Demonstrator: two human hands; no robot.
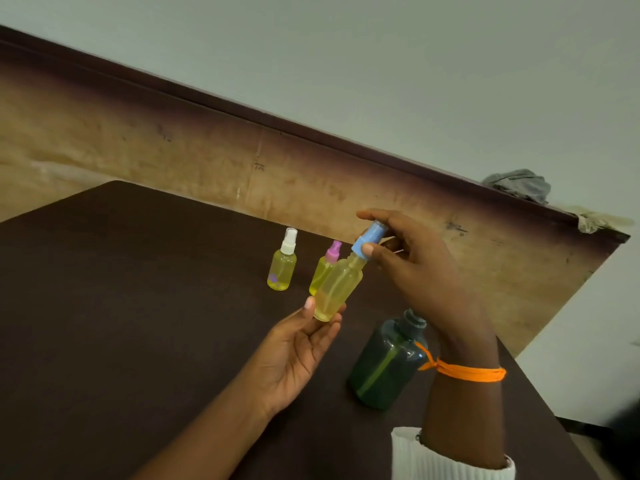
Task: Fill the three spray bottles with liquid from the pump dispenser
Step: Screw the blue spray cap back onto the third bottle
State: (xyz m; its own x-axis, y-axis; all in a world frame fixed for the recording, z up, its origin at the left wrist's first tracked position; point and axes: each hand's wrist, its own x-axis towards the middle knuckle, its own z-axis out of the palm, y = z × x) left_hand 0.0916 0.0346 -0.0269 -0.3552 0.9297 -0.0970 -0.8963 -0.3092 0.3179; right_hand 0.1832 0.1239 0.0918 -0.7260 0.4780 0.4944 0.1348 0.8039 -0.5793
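Note:
My left hand holds the base of a small yellow spray bottle tilted above the dark table. My right hand pinches its blue spray cap between thumb and fingers. Behind it stand two more yellow spray bottles on the table, one with a white cap and one with a pink cap. The dark green dispenser bottle stands under my right wrist; its neck shows no pump head.
A brown wooden board runs behind the table along the pale wall. A grey cloth lies on its far right end. The table's right edge is close to the dispenser bottle.

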